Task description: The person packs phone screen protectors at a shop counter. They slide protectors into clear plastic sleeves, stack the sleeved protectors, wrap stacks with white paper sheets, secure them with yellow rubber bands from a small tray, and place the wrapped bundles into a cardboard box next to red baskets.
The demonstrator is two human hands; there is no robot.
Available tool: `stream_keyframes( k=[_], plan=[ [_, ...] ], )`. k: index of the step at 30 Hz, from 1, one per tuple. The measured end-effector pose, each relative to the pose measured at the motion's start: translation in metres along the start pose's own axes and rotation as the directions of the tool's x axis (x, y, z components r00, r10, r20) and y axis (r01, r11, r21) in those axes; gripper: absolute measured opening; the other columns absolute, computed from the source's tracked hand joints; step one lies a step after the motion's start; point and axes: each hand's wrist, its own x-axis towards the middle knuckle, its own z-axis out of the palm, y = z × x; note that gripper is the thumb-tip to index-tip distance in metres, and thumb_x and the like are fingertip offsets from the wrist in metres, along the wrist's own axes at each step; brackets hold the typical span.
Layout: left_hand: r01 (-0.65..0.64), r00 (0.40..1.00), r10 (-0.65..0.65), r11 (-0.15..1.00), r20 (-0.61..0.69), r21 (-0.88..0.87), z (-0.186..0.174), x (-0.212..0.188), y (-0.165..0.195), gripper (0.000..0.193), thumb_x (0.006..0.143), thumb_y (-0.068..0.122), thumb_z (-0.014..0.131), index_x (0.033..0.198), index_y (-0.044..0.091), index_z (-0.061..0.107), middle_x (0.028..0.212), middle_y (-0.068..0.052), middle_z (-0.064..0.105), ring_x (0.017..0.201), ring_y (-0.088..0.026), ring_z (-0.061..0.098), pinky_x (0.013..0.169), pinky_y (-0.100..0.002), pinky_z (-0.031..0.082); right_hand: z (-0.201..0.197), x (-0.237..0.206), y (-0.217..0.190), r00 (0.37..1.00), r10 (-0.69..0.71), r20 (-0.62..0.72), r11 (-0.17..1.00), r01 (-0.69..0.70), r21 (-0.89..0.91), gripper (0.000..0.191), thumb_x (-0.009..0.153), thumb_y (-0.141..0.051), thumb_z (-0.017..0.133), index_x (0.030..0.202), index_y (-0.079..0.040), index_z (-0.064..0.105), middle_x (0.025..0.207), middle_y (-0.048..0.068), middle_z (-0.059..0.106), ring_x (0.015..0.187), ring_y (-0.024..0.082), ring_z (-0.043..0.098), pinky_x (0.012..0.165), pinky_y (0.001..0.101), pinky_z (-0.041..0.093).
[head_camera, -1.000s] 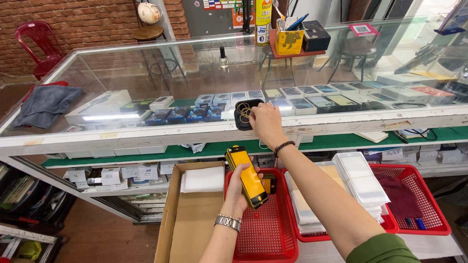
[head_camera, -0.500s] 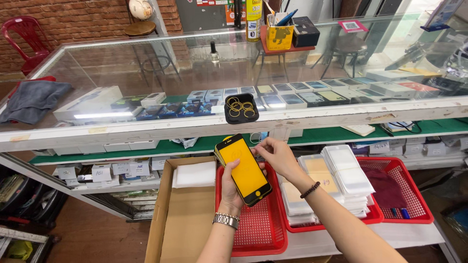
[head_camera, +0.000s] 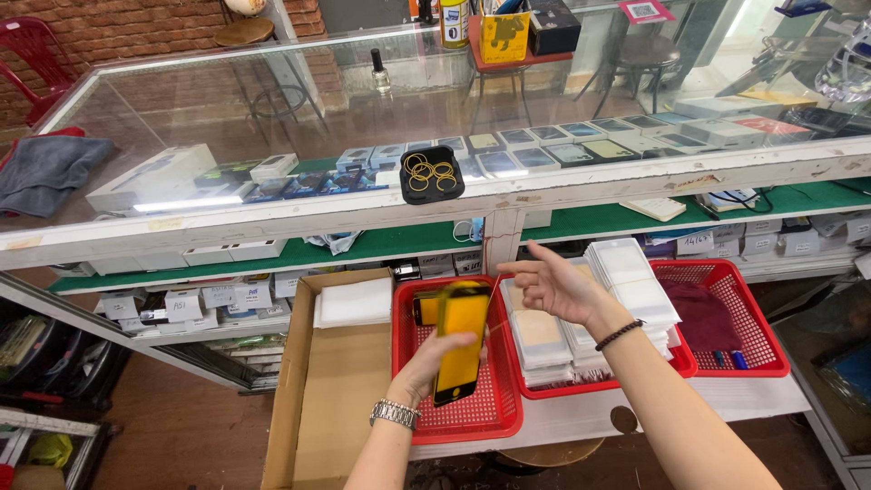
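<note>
A yellow phone with a black frame [head_camera: 460,340], blurred and upright, sits in the grip of the left hand [head_camera: 426,363], fingers wrapped around its lower half, above a red mesh basket [head_camera: 472,413]. Just beside it, the right hand [head_camera: 555,286] hovers empty with fingers spread loosely over stacks of clear packets [head_camera: 544,336]. Beyond both hands, a black tray of gold rings [head_camera: 432,174] rests on the glass counter [head_camera: 272,109].
</note>
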Motion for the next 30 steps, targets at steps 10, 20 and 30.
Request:
stream_keyframes(
  k=[10, 20, 30],
  plan=[
    [0.088, 0.992, -0.094, 0.993, -0.087, -0.076, -0.019, 0.020, -0.056, 0.043, 0.092, 0.023, 0.069, 0.128, 0.005, 0.055, 0.102, -0.007, 0.070, 0.095, -0.017, 0.069, 0.085, -0.034, 0.058, 0.091, -0.049, 0.064, 0.849, -0.339, 0.405, 0.155, 0.475, -0.866, 0.033, 0.099, -0.034, 0.060, 0.094, -0.007, 0.079, 0.079, 0.002, 0.074, 0.070, 0.011, 0.070, 0.068, 0.0296, 0.056],
    [-0.111, 0.992, 0.122, 0.754, -0.027, -0.647, 0.004, -0.012, -0.056, 0.060, 0.089, 0.027, 0.064, 0.143, 0.004, 0.049, 0.132, -0.012, 0.066, 0.104, -0.029, 0.069, 0.096, -0.043, 0.057, 0.022, -0.021, 0.114, 0.890, -0.456, 0.019, 0.666, 0.356, -0.656, 0.033, 0.099, -0.028, 0.056, 0.097, -0.001, 0.074, 0.081, 0.004, 0.075, 0.077, 0.012, 0.070, 0.073, 0.0297, 0.058],
    [-0.216, 0.951, 0.110, 0.906, -0.290, -0.365, -0.042, -0.003, -0.080, 0.053, 0.090, 0.032, 0.062, 0.135, 0.003, 0.056, 0.127, -0.012, 0.066, 0.115, -0.022, 0.067, 0.099, -0.038, 0.053, 0.022, 0.016, 0.157, 0.957, 0.051, -0.286, 0.892, -0.172, -0.418, 0.056, 0.098, -0.036, 0.059, 0.146, -0.013, 0.044, 0.126, 0.003, 0.066, 0.118, 0.015, 0.064, 0.095, 0.0340, 0.056]
  ],
)
